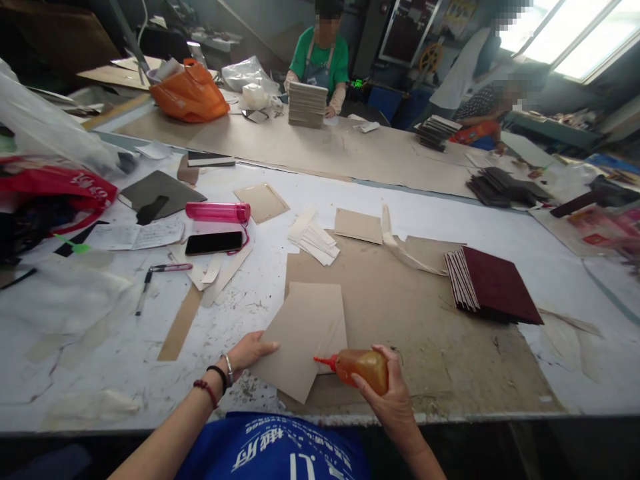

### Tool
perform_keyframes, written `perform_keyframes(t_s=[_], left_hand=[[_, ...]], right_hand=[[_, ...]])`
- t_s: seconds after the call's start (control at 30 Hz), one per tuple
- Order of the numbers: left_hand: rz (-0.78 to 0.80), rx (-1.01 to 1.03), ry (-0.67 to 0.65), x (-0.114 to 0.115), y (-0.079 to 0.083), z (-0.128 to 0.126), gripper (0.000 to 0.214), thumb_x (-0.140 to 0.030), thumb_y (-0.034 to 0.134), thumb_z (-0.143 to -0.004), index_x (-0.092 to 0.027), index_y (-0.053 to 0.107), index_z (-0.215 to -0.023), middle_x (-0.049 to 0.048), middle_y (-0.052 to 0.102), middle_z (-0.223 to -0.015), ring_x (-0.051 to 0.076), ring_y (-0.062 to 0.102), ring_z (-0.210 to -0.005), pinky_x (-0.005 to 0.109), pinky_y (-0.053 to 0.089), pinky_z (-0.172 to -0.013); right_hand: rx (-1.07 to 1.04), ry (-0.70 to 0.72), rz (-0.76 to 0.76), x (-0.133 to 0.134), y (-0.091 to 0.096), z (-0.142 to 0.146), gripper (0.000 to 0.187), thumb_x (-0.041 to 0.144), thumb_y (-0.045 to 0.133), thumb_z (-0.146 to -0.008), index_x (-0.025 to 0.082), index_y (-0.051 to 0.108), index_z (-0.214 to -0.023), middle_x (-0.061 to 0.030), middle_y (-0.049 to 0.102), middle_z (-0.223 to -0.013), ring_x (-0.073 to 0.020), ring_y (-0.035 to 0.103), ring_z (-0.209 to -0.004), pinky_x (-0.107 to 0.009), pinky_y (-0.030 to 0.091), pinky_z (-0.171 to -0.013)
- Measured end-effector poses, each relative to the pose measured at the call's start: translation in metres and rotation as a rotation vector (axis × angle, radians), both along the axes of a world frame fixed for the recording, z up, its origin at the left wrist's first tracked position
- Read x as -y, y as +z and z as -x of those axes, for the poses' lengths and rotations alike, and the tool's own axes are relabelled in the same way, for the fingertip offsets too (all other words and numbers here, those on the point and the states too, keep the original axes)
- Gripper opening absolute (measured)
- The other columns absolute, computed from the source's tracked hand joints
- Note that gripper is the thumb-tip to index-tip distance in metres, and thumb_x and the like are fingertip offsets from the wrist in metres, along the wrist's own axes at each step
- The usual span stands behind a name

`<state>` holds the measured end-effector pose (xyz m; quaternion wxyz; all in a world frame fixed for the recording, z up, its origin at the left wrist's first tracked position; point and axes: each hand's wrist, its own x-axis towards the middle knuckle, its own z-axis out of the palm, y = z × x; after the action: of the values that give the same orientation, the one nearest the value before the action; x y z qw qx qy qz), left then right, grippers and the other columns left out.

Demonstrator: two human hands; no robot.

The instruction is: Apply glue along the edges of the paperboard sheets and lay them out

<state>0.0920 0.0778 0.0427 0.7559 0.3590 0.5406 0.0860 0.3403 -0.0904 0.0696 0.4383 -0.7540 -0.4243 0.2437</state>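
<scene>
Left hand [253, 352] steadies beige board [293, 340]; right hand [385, 383] grasps amber-filled squeeze bottle [364, 371], nozzle toward board.
Left hand has the board by its left edge, fingers over top; underside of the grip hidden, can't tell. Right hand wraps the bottle's base, bottle lying nearly level, red nozzle [325, 362] left of that hand, at the board's right edge; tip contact unclear. Board sits between the hands, over brown cardboard sheet [425, 347]. To do this well, probably: keep left fingers flat and clear of the nozzle's path, squeeze lightly and evenly, tip low, so liquid doesn't pool or run over the edge. Maroon stack [505, 283] lies forward-right of the right hand, well apart, likely safe from drips.
</scene>
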Motion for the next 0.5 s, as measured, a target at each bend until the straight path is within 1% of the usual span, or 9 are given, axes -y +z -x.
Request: perform_keyframes(t_s=[0.17,0.27,0.5], left_hand=[[0.000,-0.004,-0.003,-0.003,-0.002,-0.001,0.053,-0.041,0.079,-0.045,-0.012,0.061,-0.087,0.0084,0.075,-0.070,0.025,0.068,-0.065,0.033,0.053,-0.059],[-0.002,-0.007,-0.008,-0.004,-0.004,0.000,0.053,-0.040,0.079,-0.044,-0.012,0.062,-0.086,0.0084,0.075,-0.070,0.024,0.067,-0.062,0.033,0.053,-0.058],[-0.006,-0.004,-0.022,-0.006,-0.009,0.001,0.054,-0.040,0.079,-0.044,-0.011,0.063,-0.087,0.0089,0.075,-0.073,0.024,0.068,-0.064,0.033,0.053,-0.059]], right_hand=[[-0.005,0.026,0.032,0.013,-0.004,0.007,0.053,0.041,0.067,-0.076,0.025,0.044,-0.121,-0.0060,0.053,-0.117,-0.0256,0.054,-0.106,-0.040,0.044,-0.092],[-0.012,0.034,0.050,0.021,-0.008,0.012,0.052,0.041,0.067,-0.076,0.025,0.044,-0.120,-0.0058,0.053,-0.117,-0.0254,0.053,-0.107,-0.041,0.043,-0.094],[-0.093,0.024,0.085,0.030,-0.011,0.022,0.056,0.040,0.071,-0.073,0.025,0.045,-0.120,-0.0056,0.054,-0.118,-0.0259,0.052,-0.109,-0.042,0.041,-0.095]])
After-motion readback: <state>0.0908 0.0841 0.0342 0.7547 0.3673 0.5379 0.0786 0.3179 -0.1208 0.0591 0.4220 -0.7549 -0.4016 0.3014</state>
